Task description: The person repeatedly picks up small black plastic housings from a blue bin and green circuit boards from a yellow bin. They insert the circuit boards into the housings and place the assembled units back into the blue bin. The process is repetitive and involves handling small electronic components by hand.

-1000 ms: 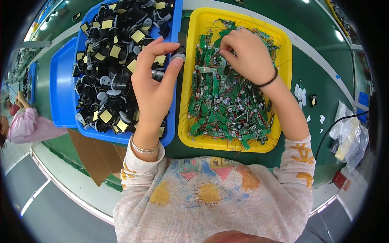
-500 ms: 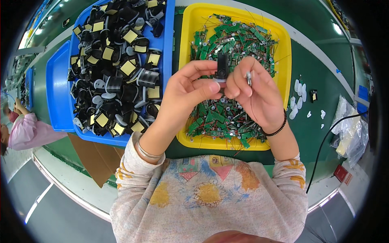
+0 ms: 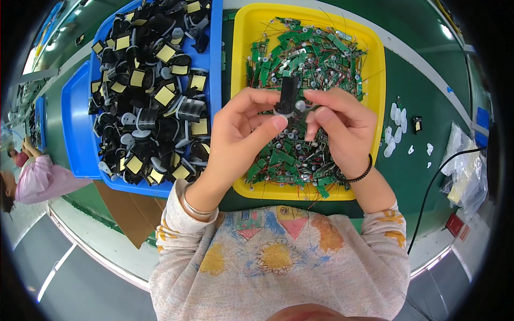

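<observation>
We see the blue bin (image 3: 216, 80) and yellow tray (image 3: 238, 64) side by side, both heaped full. Bare green table (image 3: 423, 176) lies open right of the tray, past small white parts (image 3: 393, 140).

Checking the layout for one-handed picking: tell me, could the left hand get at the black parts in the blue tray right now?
Probably not at once: the left hand is pinching a small black part together with the right hand over the yellow tray. The blue tray lies just beside it, open-topped, nothing between.

You face a green worktop (image 3: 428, 176) with a pale front edge. Grey floor (image 3: 64, 289) lies below it. Ceiling lights reflect at its far corners.
</observation>
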`<state>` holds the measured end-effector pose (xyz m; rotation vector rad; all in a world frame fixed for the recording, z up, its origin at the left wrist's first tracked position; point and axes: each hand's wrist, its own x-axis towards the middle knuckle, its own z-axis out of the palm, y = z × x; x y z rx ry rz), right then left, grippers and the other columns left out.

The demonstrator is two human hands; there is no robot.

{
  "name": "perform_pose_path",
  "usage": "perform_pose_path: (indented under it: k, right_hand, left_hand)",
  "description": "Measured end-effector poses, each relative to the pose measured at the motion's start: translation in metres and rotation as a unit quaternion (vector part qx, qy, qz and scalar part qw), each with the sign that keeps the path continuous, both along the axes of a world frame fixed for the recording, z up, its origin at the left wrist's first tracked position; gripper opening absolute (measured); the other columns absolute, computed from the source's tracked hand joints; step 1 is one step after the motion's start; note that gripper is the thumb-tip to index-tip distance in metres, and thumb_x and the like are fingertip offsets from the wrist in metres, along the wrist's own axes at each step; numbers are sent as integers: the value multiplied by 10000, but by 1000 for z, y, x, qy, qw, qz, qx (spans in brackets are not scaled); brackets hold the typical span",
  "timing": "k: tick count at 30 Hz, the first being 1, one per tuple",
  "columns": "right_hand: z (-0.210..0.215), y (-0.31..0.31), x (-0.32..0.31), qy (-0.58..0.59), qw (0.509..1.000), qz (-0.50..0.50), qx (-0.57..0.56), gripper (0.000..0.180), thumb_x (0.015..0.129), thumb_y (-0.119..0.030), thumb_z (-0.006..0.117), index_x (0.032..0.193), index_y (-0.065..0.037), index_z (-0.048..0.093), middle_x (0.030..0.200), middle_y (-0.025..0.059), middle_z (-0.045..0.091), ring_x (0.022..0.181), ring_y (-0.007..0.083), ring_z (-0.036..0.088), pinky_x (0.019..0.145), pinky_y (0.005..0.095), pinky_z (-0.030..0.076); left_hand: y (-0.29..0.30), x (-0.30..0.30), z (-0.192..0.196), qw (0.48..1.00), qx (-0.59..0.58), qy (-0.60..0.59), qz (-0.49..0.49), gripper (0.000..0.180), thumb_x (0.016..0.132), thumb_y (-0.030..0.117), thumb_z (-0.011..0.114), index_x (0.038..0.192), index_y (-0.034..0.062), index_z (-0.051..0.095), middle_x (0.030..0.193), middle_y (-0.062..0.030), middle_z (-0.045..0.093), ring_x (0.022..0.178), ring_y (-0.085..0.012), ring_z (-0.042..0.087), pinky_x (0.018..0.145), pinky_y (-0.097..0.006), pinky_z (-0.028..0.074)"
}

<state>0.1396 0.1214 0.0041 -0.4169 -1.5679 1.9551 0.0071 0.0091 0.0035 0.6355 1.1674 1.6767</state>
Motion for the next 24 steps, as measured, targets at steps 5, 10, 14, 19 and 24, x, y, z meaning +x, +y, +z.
perform_pose_path:
  k: [5, 10, 14, 19, 24]
  right_hand:
    - [3, 2, -5, -28, 986, -9, 164, 276, 779, 60, 564, 1040, -1, 628, 842, 59, 561, 671, 123, 569, 572, 205, 471]
    - [3, -3, -8, -44, 967, -108, 226, 257, 704, 37, 652, 958, -5, 647, 823, 81, 595, 674, 152, 588, 568, 247, 472]
    - [-1, 5, -6, -24, 919, -115, 377, 211, 654, 33, 692, 854, -3, 638, 753, 91, 616, 645, 185, 598, 544, 264, 465]
    - [2, 3, -7, -32, 898, -127, 420, 196, 656, 20, 699, 839, -5, 631, 730, 91, 620, 613, 214, 591, 531, 268, 464]
    - [4, 1, -7, -43, 912, -123, 389, 201, 656, -1, 710, 840, -5, 631, 755, 93, 630, 614, 209, 591, 524, 266, 461]
  left_hand:
    - [0, -1, -4, 1000, 15, 10, 4, 261, 783, -42, 595, 1031, -43, 515, 1007, -84, 556, 958, -145, 550, 829, -279, 470]
    - [0, 0, 0, 1000, -2, -19, 8, 265, 781, -54, 590, 1035, -48, 513, 1043, -97, 539, 985, -155, 537, 846, -282, 472]
    - [-3, -1, -1, 999, -3, 40, 3, 273, 802, -4, 544, 1065, -48, 484, 1097, -150, 545, 1052, -220, 523, 918, -387, 437]
    - [-3, -1, -1, 999, 5, 33, 24, 266, 802, 7, 556, 1053, -44, 485, 1087, -149, 550, 1044, -215, 527, 908, -383, 446]
    - [-3, -1, 2, 997, -1, 71, 39, 255, 794, 3, 571, 1035, -32, 496, 1074, -134, 547, 1018, -195, 531, 890, -365, 457]
